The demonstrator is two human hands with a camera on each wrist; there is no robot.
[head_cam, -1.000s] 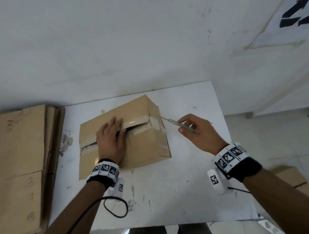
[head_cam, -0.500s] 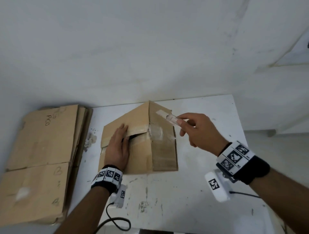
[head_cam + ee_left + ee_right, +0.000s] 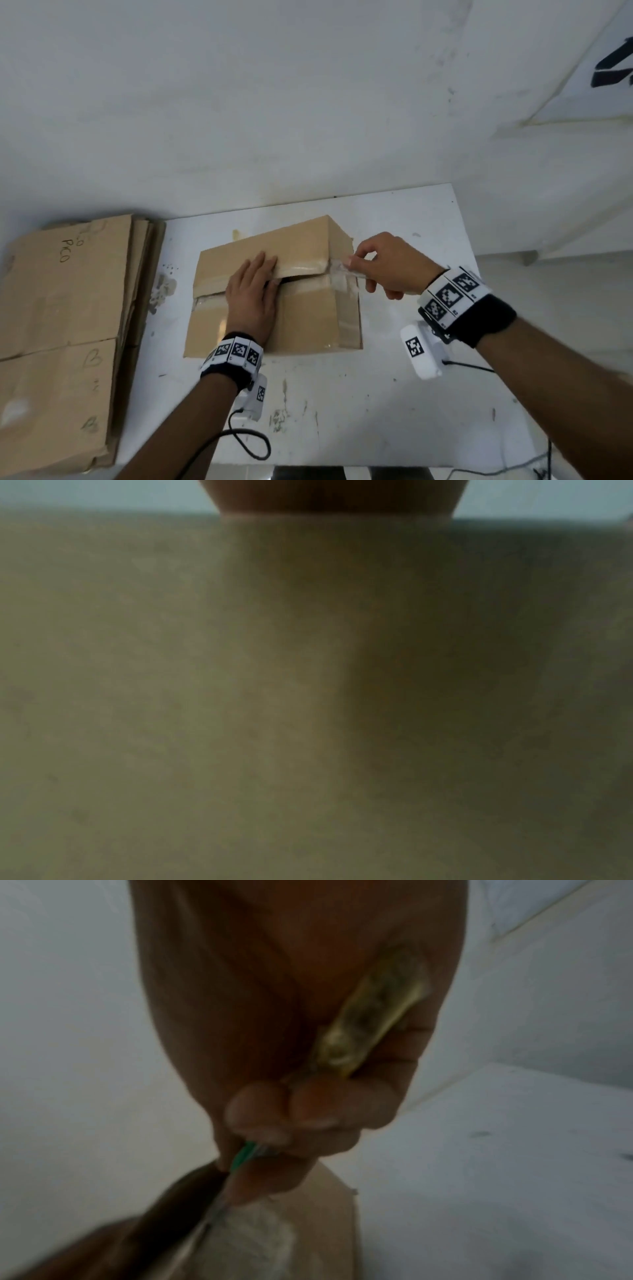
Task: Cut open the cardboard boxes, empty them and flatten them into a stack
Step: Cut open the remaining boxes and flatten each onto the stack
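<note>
Where the head view centres on the white table [image 3: 342,411], a brown cardboard box [image 3: 308,322] sits in the middle of the frame, its top seam partly split and a dark gap showing between the flaps.

Left hand [image 3: 252,301]: flat on the box top, fingers straight and together, pressing across the seam just left of the gap. The left wrist view shows only blurred cardboard [image 3: 240,696] filling the frame, with the heel of the hand [image 3: 335,496] at the top edge.

Right hand [image 3: 387,265]: at the box's right end, right of centre, fingers curled and pinching a thin knife [image 3: 246,1153]. In the right wrist view a green strip of the knife shows below the fingertips [image 3: 260,1118], the blade pointing down toward the clear tape [image 3: 253,1237] on the box end; whether the blade touches the tape cannot be told through the blur.

Tape [image 3: 342,284]: runs over the right end of the box and down its side.

Stack of flattened boxes [image 3: 65,325]: lower left of the frame, beside the table, with handwriting on the top sheet.

Each wrist: a band with black-and-white markers.
</note>
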